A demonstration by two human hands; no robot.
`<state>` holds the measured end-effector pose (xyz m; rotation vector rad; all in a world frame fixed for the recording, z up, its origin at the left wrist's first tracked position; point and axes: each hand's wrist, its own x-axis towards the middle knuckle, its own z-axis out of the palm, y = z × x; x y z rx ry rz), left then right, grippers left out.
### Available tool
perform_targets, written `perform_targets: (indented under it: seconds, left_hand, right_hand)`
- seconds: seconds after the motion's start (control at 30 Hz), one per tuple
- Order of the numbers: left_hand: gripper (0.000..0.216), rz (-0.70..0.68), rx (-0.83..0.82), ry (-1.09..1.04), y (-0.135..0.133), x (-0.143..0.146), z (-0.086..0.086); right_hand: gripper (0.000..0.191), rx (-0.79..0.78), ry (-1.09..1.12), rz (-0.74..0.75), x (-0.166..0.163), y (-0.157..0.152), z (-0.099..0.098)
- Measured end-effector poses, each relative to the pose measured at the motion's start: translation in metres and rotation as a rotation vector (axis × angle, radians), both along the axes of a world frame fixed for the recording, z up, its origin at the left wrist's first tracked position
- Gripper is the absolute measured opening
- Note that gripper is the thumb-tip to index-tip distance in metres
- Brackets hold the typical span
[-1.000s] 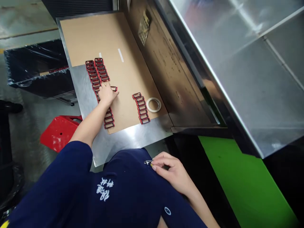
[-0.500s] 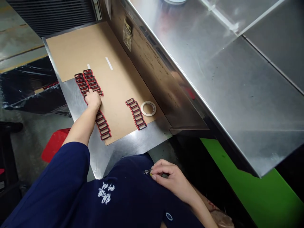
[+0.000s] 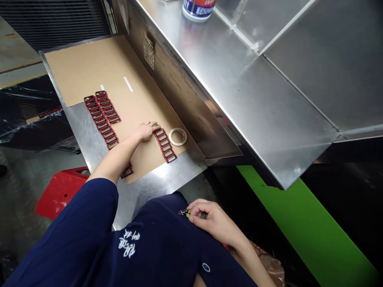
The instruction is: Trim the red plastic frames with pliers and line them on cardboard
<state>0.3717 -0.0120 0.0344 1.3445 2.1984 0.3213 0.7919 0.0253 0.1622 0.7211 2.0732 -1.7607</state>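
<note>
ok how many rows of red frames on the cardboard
3, all on the cardboard sheet: a longer row and a shorter row side by side, and a third row right of the left hand. The longer row seems to pass under the left forearm, so part of it is hidden.

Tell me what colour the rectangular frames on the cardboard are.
The rectangular frames are red and black, clearest in the head view.

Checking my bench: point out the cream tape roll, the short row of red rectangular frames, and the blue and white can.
Cream tape roll point(image 3: 177, 142), head view, ring's front.
Short row of red rectangular frames point(image 3: 164, 145), head view, middle frame.
Blue and white can point(image 3: 197, 11), head view, lower body.
</note>
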Motion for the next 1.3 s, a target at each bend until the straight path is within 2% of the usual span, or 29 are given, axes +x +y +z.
perform_targets:
  seconds: [0.17, 0.23, 0.3, 0.4, 0.5, 0.6, 0.67, 0.73, 0.8, 0.87, 0.93, 1.0, 1.07, 1.13, 1.17, 1.23, 1.3]
  left_hand:
    - [0.035, 0.188, 0.094, -0.095, -0.003, 0.0, 0.005]
    - [0.034, 0.306, 0.162, -0.145, -0.014, 0.007, 0.011]
    - [0.04, 0.418, 0.244, -0.221, -0.031, 0.025, 0.018]
    - [0.055, 0.503, 0.355, -0.388, -0.07, 0.08, 0.032]
    - [0.066, 0.497, 0.483, -0.698, -0.114, 0.153, 0.054]
    - [0.057, 0.496, 0.632, -1.089, -0.145, 0.212, 0.08]
    - [0.046, 0.574, 0.633, -1.191, -0.155, 0.234, 0.092]
    - [0.047, 0.746, 0.586, -1.292, -0.158, 0.246, 0.098]
    - [0.055, 0.928, 0.511, -1.437, -0.158, 0.251, 0.099]
    - [0.06, 1.003, 0.393, -1.548, -0.157, 0.252, 0.095]
    - [0.067, 0.981, 0.251, -1.536, -0.158, 0.25, 0.09]
    - [0.078, 0.927, 0.189, -1.417, -0.162, 0.248, 0.085]
    - [0.079, 0.843, 0.31, -1.257, -0.169, 0.247, 0.085]
    - [0.067, 0.651, 0.515, -1.077, -0.177, 0.249, 0.091]
    - [0.071, 0.537, 0.594, -0.961, -0.181, 0.251, 0.094]
    - [0.083, 0.36, 0.668, -0.696, -0.185, 0.256, 0.103]
    - [0.078, 0.305, 0.692, -0.49, -0.186, 0.26, 0.109]
  right_hand:
    - [0.02, 0.003, 0.027, -0.032, 0.005, -0.003, -0.004]
    - [0.022, 0.008, 0.058, -0.065, 0.005, -0.003, -0.009]
    - [0.025, 0.026, 0.118, -0.125, 0.001, -0.004, -0.013]
    - [0.028, -0.007, 0.254, -0.182, -0.012, -0.006, -0.015]
    - [0.032, -0.175, 0.373, -0.192, -0.032, -0.011, -0.011]
    - [0.037, -0.363, 0.428, -0.259, -0.051, -0.02, -0.008]
    - [0.036, -0.399, 0.45, -0.274, -0.06, -0.025, -0.007]
    - [0.027, -0.332, 0.499, -0.168, -0.063, -0.03, -0.007]
    - [0.016, -0.202, 0.566, 0.022, -0.063, -0.034, -0.008]
    - [0.009, -0.062, 0.618, 0.212, -0.061, -0.038, -0.009]
    - [0.009, 0.031, 0.622, 0.293, -0.059, -0.04, -0.011]
    - [0.009, 0.014, 0.586, 0.237, -0.058, -0.041, -0.012]
    - [0.009, -0.142, 0.509, 0.054, -0.057, -0.04, -0.012]
    - [0.019, -0.379, 0.408, -0.142, -0.057, -0.04, -0.01]
    - [0.025, -0.493, 0.349, -0.218, -0.057, -0.04, -0.009]
    - [0.035, -0.657, 0.244, -0.289, -0.056, -0.041, -0.006]
    - [0.042, -0.727, 0.184, -0.279, -0.052, -0.04, -0.001]
